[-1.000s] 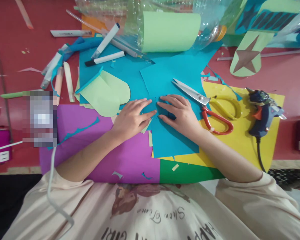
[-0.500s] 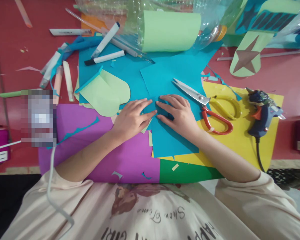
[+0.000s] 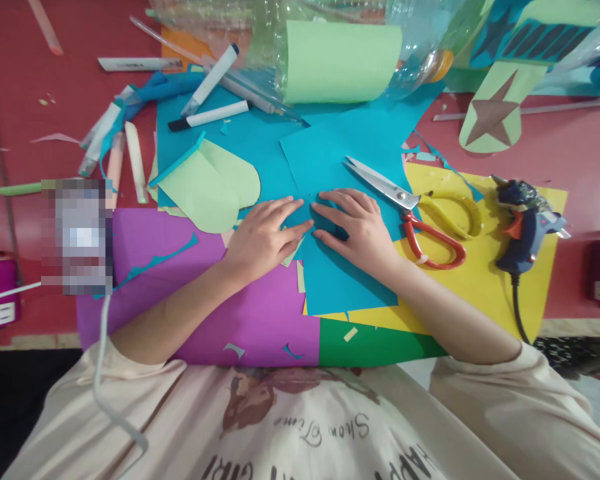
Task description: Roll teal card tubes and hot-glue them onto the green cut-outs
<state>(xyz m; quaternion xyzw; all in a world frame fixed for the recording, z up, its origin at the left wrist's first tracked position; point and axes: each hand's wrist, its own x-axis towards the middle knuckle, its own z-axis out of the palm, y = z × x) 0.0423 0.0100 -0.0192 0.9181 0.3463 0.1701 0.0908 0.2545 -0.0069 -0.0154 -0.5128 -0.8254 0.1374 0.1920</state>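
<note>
Both my hands meet at the middle of a teal paper sheet (image 3: 345, 280) that lies over yellow and purple sheets. My left hand (image 3: 263, 237) has a small fold of teal paper (image 3: 305, 212) between its thumb and fingers. My right hand (image 3: 357, 227) grips the same fold from the other side, fingertips almost touching the left ones. Scissors (image 3: 415, 213) with yellow and red handles lie open just right of my right hand. A light green rounded cut-out (image 3: 210, 187) lies left of my left hand.
A blue glue gun (image 3: 525, 223) with its cord rests on the yellow sheet (image 3: 480, 293) at right. Markers (image 3: 210, 117), paper strips and scraps lie at the back left. Clear plastic bottles (image 3: 340, 47) with a green paper roll lie behind. A star cut-out (image 3: 493, 113) is at back right.
Hardly anything moved. My fingertips closed slightly over the teal fold, covering the dark crease line seen between the hands a second ago.
</note>
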